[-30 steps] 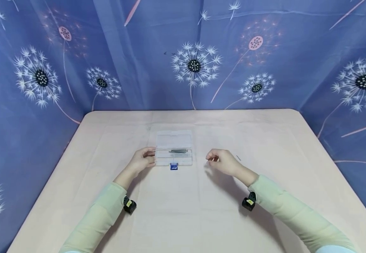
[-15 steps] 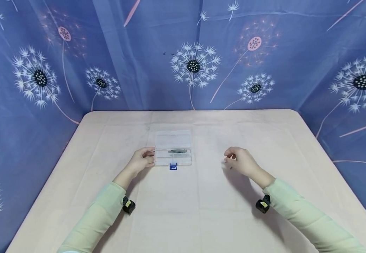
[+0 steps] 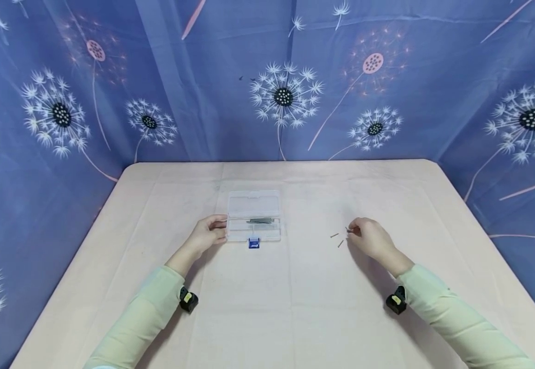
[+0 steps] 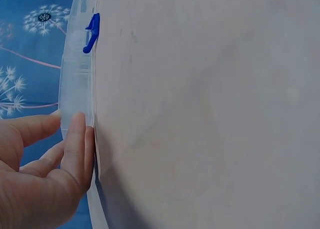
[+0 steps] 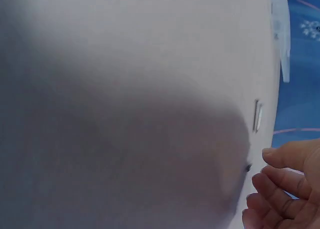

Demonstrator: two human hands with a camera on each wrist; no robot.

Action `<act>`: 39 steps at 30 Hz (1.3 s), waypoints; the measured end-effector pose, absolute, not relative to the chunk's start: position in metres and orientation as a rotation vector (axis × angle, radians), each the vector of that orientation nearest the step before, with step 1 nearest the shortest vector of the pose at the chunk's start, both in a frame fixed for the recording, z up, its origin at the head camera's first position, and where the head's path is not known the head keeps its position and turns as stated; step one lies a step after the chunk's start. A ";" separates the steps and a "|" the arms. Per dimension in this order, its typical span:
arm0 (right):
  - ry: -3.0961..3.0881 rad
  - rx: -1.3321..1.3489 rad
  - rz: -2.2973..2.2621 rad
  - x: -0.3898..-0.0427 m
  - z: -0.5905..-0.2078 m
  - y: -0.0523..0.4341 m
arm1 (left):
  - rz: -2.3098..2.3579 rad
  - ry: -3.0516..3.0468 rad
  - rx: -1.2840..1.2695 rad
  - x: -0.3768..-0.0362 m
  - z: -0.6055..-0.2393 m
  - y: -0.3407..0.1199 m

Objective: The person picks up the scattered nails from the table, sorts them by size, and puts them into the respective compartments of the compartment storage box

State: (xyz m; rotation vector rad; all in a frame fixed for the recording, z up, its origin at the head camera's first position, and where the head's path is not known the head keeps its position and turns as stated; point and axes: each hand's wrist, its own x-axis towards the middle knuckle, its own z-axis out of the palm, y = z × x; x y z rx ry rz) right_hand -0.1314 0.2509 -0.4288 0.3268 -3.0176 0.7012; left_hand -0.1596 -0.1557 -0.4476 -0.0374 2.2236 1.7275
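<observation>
An open clear plastic box (image 3: pixel 254 236) with a blue latch (image 3: pixel 254 243) lies on the table. Its lid (image 3: pixel 253 204) is folded back, and several slim metal nails (image 3: pixel 260 221) lie in one compartment. At the box's left end, my left hand (image 3: pixel 202 236) holds it between thumb and fingers, as the left wrist view also shows. My right hand (image 3: pixel 374 242) is low over the table, its fingertips at a small nail (image 3: pixel 348 230). Thumb and fingers look apart in the right wrist view. Left of them lie two loose nails, one (image 3: pixel 334 235) behind the other (image 3: pixel 340 244).
The table (image 3: pixel 258 318) has a pale pink cover. A blue curtain (image 3: pixel 212 92) with dandelion prints surrounds its back and sides. Each wrist carries a small black camera, one left (image 3: pixel 188 300) and one right (image 3: pixel 396 300).
My right hand has moved right, away from the box, to the small nail. Two nails to its left have come into view. The left hand and the box have stayed put.
</observation>
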 end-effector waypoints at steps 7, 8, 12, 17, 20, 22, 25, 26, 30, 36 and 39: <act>-3.108 0.225 0.683 -0.138 -0.434 0.257 | 1.720 2.225 -0.055 -0.159 -0.448 -0.156; -3.108 0.229 0.667 -0.139 -0.434 0.257 | 1.722 2.227 -0.059 -0.160 -0.448 -0.156; -3.112 0.257 0.593 -0.141 -0.434 0.253 | 1.724 2.236 -0.062 -0.160 -0.448 -0.156; -3.167 0.321 0.516 -0.145 -0.434 0.249 | 1.727 2.231 -0.058 -0.160 -0.449 -0.158; -3.191 0.393 0.512 -0.148 -0.433 0.250 | 1.733 2.222 -0.065 -0.159 -0.449 -0.159; -3.188 0.409 0.554 -0.149 -0.433 0.253 | 1.729 2.222 -0.065 -0.159 -0.448 -0.158; -3.125 0.409 0.654 -0.149 -0.434 0.257 | 1.720 2.233 -0.054 -0.160 -0.448 -0.157; -3.097 0.411 0.688 -0.149 -0.434 0.258 | 1.721 2.235 -0.056 -0.161 -0.448 -0.156; -2.999 0.461 0.786 -0.150 -0.435 0.259 | 1.724 2.247 -0.045 -0.163 -0.448 -0.156; -2.917 0.495 0.875 -0.152 -0.438 0.250 | 1.695 2.283 -0.014 -0.161 -0.450 -0.155; -2.871 0.520 0.929 -0.154 -0.437 0.243 | 1.705 2.286 -0.029 -0.160 -0.451 -0.155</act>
